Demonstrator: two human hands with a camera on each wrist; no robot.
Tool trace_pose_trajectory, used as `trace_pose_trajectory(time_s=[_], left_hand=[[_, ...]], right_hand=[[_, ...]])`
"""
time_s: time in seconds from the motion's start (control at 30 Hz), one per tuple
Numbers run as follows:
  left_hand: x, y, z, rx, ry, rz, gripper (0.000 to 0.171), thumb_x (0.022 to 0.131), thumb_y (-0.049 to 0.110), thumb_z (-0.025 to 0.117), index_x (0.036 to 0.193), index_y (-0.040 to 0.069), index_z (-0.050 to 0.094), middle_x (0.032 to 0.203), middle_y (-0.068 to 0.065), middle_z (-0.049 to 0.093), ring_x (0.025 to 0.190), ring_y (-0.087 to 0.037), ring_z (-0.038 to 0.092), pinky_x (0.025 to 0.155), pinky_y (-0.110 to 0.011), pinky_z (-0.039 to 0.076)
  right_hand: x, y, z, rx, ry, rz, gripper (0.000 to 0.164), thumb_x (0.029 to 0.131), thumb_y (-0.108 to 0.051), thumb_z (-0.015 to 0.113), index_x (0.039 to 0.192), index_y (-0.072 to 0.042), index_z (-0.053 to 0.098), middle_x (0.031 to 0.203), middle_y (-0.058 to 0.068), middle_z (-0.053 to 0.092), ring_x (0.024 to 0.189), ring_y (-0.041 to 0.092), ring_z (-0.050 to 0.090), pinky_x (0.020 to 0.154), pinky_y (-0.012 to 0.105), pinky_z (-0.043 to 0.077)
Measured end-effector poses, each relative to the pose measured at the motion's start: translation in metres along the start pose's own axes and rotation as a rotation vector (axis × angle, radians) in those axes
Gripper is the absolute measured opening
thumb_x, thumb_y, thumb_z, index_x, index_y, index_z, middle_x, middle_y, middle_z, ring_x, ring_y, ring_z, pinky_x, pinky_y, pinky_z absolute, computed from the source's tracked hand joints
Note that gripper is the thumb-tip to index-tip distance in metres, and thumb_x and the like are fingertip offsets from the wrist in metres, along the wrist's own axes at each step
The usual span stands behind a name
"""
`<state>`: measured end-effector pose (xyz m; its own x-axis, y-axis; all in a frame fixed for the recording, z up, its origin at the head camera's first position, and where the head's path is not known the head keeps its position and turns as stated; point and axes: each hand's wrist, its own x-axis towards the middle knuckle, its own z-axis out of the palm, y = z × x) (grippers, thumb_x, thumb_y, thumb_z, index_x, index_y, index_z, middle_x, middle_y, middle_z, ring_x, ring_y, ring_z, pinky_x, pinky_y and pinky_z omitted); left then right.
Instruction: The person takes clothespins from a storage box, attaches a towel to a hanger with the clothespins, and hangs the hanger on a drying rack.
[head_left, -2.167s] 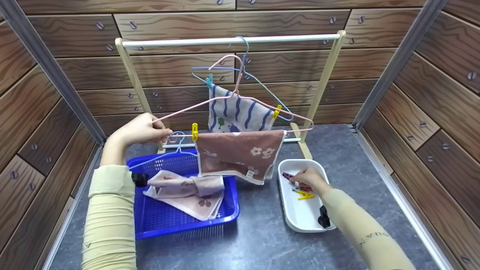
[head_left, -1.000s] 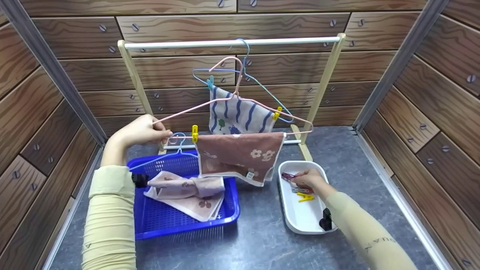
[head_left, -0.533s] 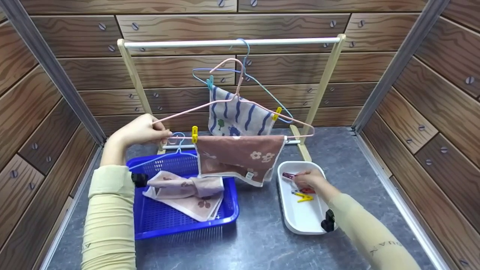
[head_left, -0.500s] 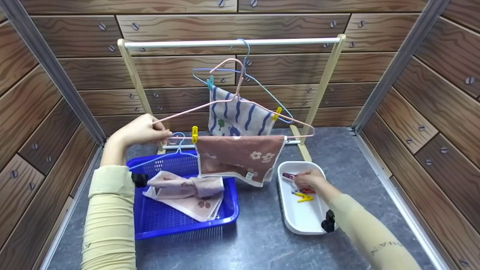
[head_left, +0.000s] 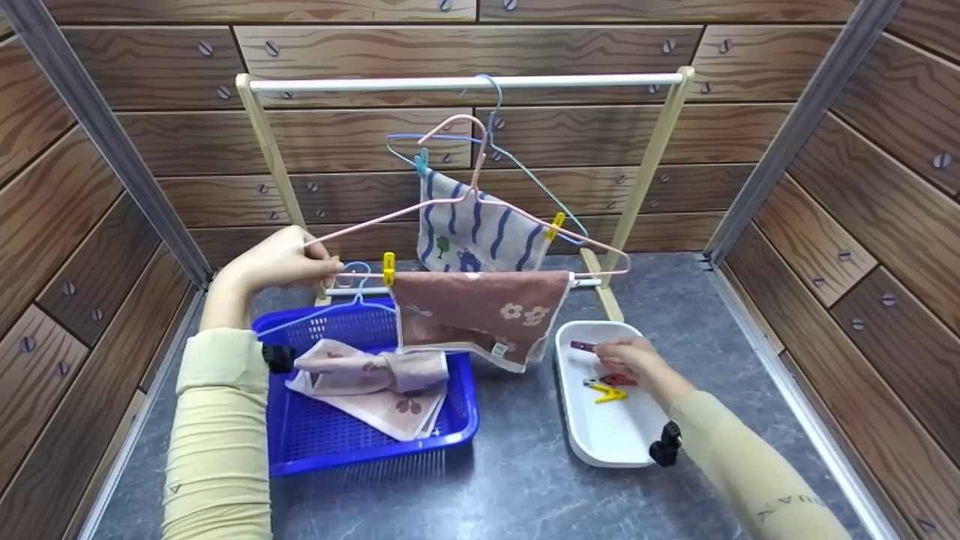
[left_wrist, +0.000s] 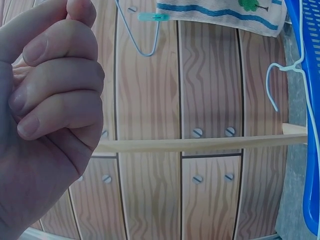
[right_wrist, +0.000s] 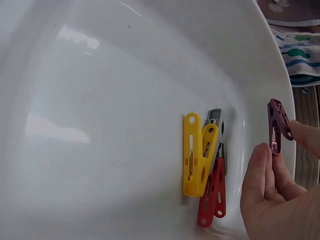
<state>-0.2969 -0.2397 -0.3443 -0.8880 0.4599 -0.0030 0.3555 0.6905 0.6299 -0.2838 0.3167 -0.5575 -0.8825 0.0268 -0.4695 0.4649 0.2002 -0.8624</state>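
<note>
My left hand (head_left: 274, 259) grips the left corner of a pink clothes hanger (head_left: 382, 217), holding it up before the rack. Over its lower bar hangs a brown flowered towel (head_left: 480, 315), with a yellow clothespin (head_left: 388, 268) at the left end; the right end shows no clothespin. The left wrist view shows the fingers curled, the hanger hidden. My right hand (head_left: 637, 362) pinches a maroon clothespin (right_wrist: 278, 120) between thumb and fingers at the far end of a white tray (head_left: 615, 439). Below it in the tray lie yellow (right_wrist: 192, 160), red (right_wrist: 219, 185) and grey (right_wrist: 214, 116) clothespins.
Behind stands a rack with a white rail (head_left: 360, 85). A blue hanger (head_left: 536, 180) on it carries a striped towel (head_left: 465, 225) held by two clothespins. A blue basket (head_left: 360, 452) at left contains a pale pink towel (head_left: 412, 409) and a light blue hanger (head_left: 360, 300).
My right hand has shifted slightly right within the tray with the maroon clothespin, uncovering more of the red one. My left hand stays in place; the pink hanger's right end has dipped slightly.
</note>
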Motion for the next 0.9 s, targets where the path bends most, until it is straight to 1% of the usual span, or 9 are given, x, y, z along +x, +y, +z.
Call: trace_pose_trajectory(time_s=[0.13,0.2,0.3,0.4,0.47,0.57,0.63,0.73,0.9], left_hand=[[-0.001,-0.001,0.0,0.003,0.003,-0.001,0.035,0.099,0.022,0.07,0.076,-0.003,0.077,0.06,0.014,0.061,0.05,0.003,0.037,0.05,-0.019,0.028],[-0.001,-0.001,-0.001,-0.004,0.003,-0.009,0.035,0.099,0.022,0.07,0.076,-0.003,0.077,0.059,0.015,0.06,0.05,0.003,0.038,0.05,-0.019,0.028],[-0.001,0.0,-0.001,-0.014,0.004,-0.017,0.035,0.099,0.023,0.071,0.077,-0.003,0.077,0.059,0.015,0.061,0.051,0.003,0.041,0.051,-0.018,0.031],[-0.001,0.001,-0.001,-0.026,0.003,-0.028,0.035,0.099,0.023,0.071,0.078,-0.004,0.077,0.06,0.015,0.061,0.052,0.003,0.043,0.051,-0.018,0.032],[-0.001,-0.001,-0.001,-0.025,0.0,-0.024,0.035,0.099,0.023,0.071,0.078,-0.004,0.077,0.059,0.015,0.061,0.052,0.003,0.042,0.051,-0.018,0.031],[0.0,-0.003,-0.001,-0.021,-0.004,-0.017,0.035,0.099,0.022,0.07,0.077,-0.004,0.077,0.059,0.016,0.06,0.051,0.003,0.041,0.05,-0.019,0.029],[-0.001,-0.004,-0.001,-0.018,-0.005,-0.015,0.035,0.099,0.022,0.07,0.077,-0.005,0.076,0.058,0.017,0.059,0.051,0.004,0.04,0.05,-0.019,0.028],[-0.002,-0.004,-0.001,-0.018,-0.005,-0.02,0.036,0.1,0.021,0.07,0.076,-0.005,0.076,0.057,0.017,0.058,0.051,0.004,0.041,0.05,-0.018,0.028],[-0.003,-0.004,0.0,-0.027,-0.002,-0.034,0.037,0.1,0.021,0.07,0.077,-0.007,0.075,0.057,0.015,0.06,0.052,0.005,0.044,0.051,-0.016,0.031]], right_hand=[[-0.004,-0.007,-0.005,0.071,0.01,0.011,0.047,0.099,-0.011,0.07,0.135,0.014,0.056,0.088,-0.005,0.074,0.083,0.003,0.071,0.09,0.024,0.061],[-0.006,-0.012,-0.008,0.146,0.003,0.002,0.047,0.099,-0.007,0.069,0.137,0.016,0.053,0.086,-0.005,0.073,0.082,0.003,0.071,0.092,0.024,0.061],[-0.01,-0.018,-0.012,0.248,-0.013,-0.024,0.036,0.1,-0.002,0.067,0.129,0.014,0.055,0.083,-0.003,0.074,0.079,0.004,0.072,0.091,0.023,0.062],[-0.016,-0.026,-0.018,0.302,-0.034,-0.057,0.018,0.101,-0.002,0.065,0.117,0.006,0.062,0.084,-0.004,0.076,0.08,0.004,0.073,0.09,0.022,0.061],[-0.02,-0.031,-0.023,0.334,-0.04,-0.079,0.005,0.102,-0.001,0.064,0.106,-0.001,0.068,0.086,-0.003,0.077,0.082,0.004,0.074,0.089,0.021,0.061],[-0.024,-0.039,-0.03,0.402,-0.059,-0.103,0.023,0.104,0.0,0.06,0.091,-0.01,0.076,0.086,-0.004,0.078,0.082,0.005,0.074,0.087,0.019,0.061],[-0.026,-0.044,-0.035,0.465,-0.069,-0.107,0.032,0.105,0.001,0.059,0.084,-0.014,0.078,0.084,-0.003,0.079,0.081,0.007,0.075,0.085,0.019,0.061],[-0.031,-0.052,-0.042,0.521,-0.084,-0.126,0.037,0.106,0.002,0.056,0.081,-0.014,0.079,0.082,-0.002,0.079,0.079,0.007,0.076,0.084,0.019,0.061],[-0.04,-0.063,-0.051,0.55,-0.102,-0.175,0.039,0.107,0.003,0.052,0.083,-0.012,0.079,0.082,-0.001,0.079,0.079,0.008,0.076,0.081,0.019,0.061]])
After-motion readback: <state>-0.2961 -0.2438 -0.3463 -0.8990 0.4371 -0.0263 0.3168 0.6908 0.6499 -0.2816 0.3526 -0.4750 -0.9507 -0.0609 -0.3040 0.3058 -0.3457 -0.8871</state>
